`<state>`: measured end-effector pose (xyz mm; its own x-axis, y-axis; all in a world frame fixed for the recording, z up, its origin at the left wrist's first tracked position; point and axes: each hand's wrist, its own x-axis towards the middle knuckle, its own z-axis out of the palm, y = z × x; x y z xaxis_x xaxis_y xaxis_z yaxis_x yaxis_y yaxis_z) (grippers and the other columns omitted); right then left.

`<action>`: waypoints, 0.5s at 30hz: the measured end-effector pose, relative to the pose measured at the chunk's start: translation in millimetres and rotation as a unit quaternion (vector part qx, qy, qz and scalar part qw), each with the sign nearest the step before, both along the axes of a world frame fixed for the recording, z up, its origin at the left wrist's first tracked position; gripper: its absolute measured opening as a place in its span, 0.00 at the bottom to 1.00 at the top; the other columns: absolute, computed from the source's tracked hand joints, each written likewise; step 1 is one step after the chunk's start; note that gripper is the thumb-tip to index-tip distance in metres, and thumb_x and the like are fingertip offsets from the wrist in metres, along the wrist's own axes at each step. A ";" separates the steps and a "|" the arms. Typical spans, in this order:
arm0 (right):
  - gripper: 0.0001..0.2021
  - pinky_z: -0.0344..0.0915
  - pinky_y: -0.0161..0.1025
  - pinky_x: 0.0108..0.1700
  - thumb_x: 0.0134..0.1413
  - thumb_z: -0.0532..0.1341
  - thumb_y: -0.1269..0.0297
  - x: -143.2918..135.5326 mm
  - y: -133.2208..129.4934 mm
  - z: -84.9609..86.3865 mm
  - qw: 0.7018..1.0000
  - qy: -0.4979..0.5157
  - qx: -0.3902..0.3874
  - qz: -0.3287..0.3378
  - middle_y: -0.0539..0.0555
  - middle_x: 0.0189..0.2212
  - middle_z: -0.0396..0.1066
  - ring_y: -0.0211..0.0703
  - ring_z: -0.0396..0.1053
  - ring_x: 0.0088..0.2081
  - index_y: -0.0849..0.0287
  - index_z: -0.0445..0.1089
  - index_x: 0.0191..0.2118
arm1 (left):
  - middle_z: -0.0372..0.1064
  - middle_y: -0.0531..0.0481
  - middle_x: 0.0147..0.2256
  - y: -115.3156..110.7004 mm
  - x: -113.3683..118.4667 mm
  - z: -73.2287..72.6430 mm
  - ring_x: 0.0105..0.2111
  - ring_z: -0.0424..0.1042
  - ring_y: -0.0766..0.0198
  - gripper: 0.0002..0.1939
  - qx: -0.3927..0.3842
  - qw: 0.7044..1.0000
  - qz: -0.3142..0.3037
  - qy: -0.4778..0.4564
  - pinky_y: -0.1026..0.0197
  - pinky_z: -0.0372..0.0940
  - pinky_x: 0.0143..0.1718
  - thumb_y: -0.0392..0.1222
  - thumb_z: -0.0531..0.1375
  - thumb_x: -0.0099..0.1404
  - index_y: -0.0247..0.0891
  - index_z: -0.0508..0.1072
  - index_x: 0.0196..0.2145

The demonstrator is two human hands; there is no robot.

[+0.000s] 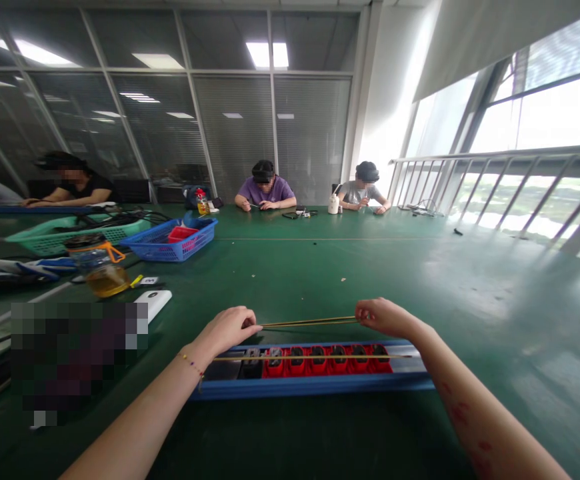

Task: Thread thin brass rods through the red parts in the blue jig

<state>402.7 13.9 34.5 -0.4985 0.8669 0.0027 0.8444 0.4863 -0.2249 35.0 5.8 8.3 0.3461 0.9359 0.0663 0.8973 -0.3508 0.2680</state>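
My left hand [230, 328] and my right hand [383, 316] hold a pair of thin tan sticks [310, 323] between them, one end pinched in each hand. The sticks run nearly level, just beyond a long blue tray [320, 384]. Another thin tan stick [320, 357] lies lengthwise across this tray. Inside the tray stands a row of several red holders [318, 364] with black parts in them, and a black holder [252, 364] at the left end. My fingertips partly hide the stick ends.
To the left are a blue basket [170, 248] with a red box, a green basket [35, 239] with cables, a jar of amber liquid [103, 273] and a white power bank [156, 304]. Several people sit along the far side of the green table [290, 273].
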 end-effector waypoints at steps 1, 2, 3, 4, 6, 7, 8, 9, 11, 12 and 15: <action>0.09 0.60 0.31 0.32 0.46 0.54 0.71 -3.5 0.4 -2.4 1.000 -0.001 0.006 0.000 0.51 0.29 0.73 0.39 0.68 0.31 0.57 0.69 0.34 | 0.68 0.50 0.30 0.6 -0.6 -0.5 0.31 0.68 0.63 0.14 -0.004 1.000 -0.003 -0.003 0.64 0.59 0.31 0.52 0.53 0.57 0.41 0.72 0.29; 0.10 0.60 0.31 0.32 0.46 0.53 0.71 -6.2 0.7 -4.3 1.000 -0.003 0.012 0.000 0.51 0.29 0.73 0.39 0.68 0.31 0.57 0.69 0.34 | 0.68 0.50 0.30 1.2 -1.3 -1.1 0.31 0.68 0.63 0.13 -0.006 1.000 -0.003 -0.006 0.64 0.59 0.32 0.51 0.54 0.56 0.41 0.72 0.29; 0.10 0.60 0.31 0.32 0.46 0.53 0.72 -8.3 0.8 -5.8 1.000 -0.004 0.016 0.002 0.51 0.29 0.73 0.39 0.69 0.31 0.58 0.69 0.34 | 0.68 0.50 0.31 1.8 -1.9 -1.8 0.32 0.68 0.63 0.11 -0.007 1.000 -0.003 -0.007 0.64 0.59 0.32 0.50 0.55 0.56 0.41 0.72 0.29; 0.11 0.60 0.31 0.32 0.46 0.52 0.72 -9.8 1.0 -6.8 1.000 -0.005 0.019 0.005 0.51 0.29 0.73 0.39 0.69 0.31 0.58 0.69 0.33 | 0.68 0.50 0.31 2.4 -2.4 -2.5 0.32 0.68 0.64 0.10 -0.007 1.000 -0.003 -0.007 0.64 0.59 0.33 0.48 0.55 0.56 0.41 0.72 0.29; 0.12 0.60 0.32 0.34 0.46 0.51 0.74 -11.1 1.2 -8.2 1.000 -0.008 0.015 0.014 0.51 0.29 0.73 0.39 0.69 0.31 0.57 0.71 0.32 | 0.69 0.50 0.31 3.1 -3.0 -3.6 0.33 0.67 0.63 0.08 -0.002 1.000 -0.002 -0.005 0.64 0.59 0.33 0.46 0.55 0.56 0.42 0.72 0.29; 0.13 0.61 0.32 0.35 0.46 0.51 0.74 -11.1 1.3 -8.7 1.000 -0.009 0.010 0.019 0.51 0.29 0.73 0.39 0.69 0.32 0.56 0.72 0.31 | 0.69 0.50 0.31 3.2 -3.2 -3.9 0.33 0.67 0.63 0.08 0.002 1.000 -0.001 -0.004 0.64 0.59 0.33 0.45 0.55 0.56 0.42 0.72 0.29; 0.14 0.61 0.32 0.37 0.46 0.51 0.75 -11.0 1.5 -9.4 1.000 -0.011 0.006 0.024 0.51 0.30 0.73 0.40 0.69 0.33 0.56 0.72 0.31 | 0.69 0.50 0.31 3.1 -3.2 -4.0 0.33 0.67 0.63 0.08 0.004 1.000 0.001 -0.003 0.64 0.59 0.34 0.45 0.55 0.56 0.42 0.72 0.29; 0.15 0.61 0.33 0.38 0.46 0.51 0.75 -10.9 1.7 -10.1 0.999 -0.012 0.004 0.030 0.51 0.32 0.73 0.40 0.69 0.34 0.55 0.73 0.32 | 0.69 0.50 0.31 3.0 -3.1 -4.0 0.33 0.67 0.63 0.08 0.004 1.000 0.004 -0.002 0.63 0.59 0.34 0.44 0.54 0.57 0.42 0.72 0.30; 0.16 0.60 0.34 0.41 0.47 0.50 0.75 -10.7 2.3 -12.1 0.999 -0.011 0.005 0.041 0.51 0.35 0.73 0.41 0.69 0.37 0.54 0.73 0.35 | 0.69 0.50 0.32 2.7 -3.0 -3.7 0.33 0.67 0.63 0.08 0.000 1.000 0.012 0.000 0.64 0.59 0.34 0.43 0.54 0.57 0.42 0.72 0.30; 0.17 0.60 0.34 0.41 0.47 0.50 0.75 -10.8 2.6 -13.0 0.999 -0.009 0.005 0.047 0.52 0.36 0.73 0.41 0.68 0.38 0.54 0.73 0.35 | 0.69 0.50 0.32 2.6 -3.1 -3.6 0.33 0.67 0.63 0.08 -0.001 1.000 0.014 -0.001 0.64 0.59 0.34 0.43 0.54 0.57 0.42 0.72 0.31; 0.17 0.61 0.35 0.41 0.48 0.50 0.75 -10.8 3.2 -12.9 0.998 0.008 0.000 0.063 0.52 0.36 0.72 0.41 0.68 0.37 0.55 0.73 0.37 | 0.69 0.50 0.33 3.0 -3.6 -4.0 0.33 0.68 0.64 0.08 -0.001 1.000 0.015 -0.004 0.64 0.59 0.35 0.41 0.53 0.57 0.42 0.73 0.31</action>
<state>391.8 17.1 21.6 -0.6029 0.7977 0.0124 0.7730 0.5880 -0.2384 31.5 8.8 4.3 0.3181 0.9456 0.0677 0.9048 -0.3241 0.2760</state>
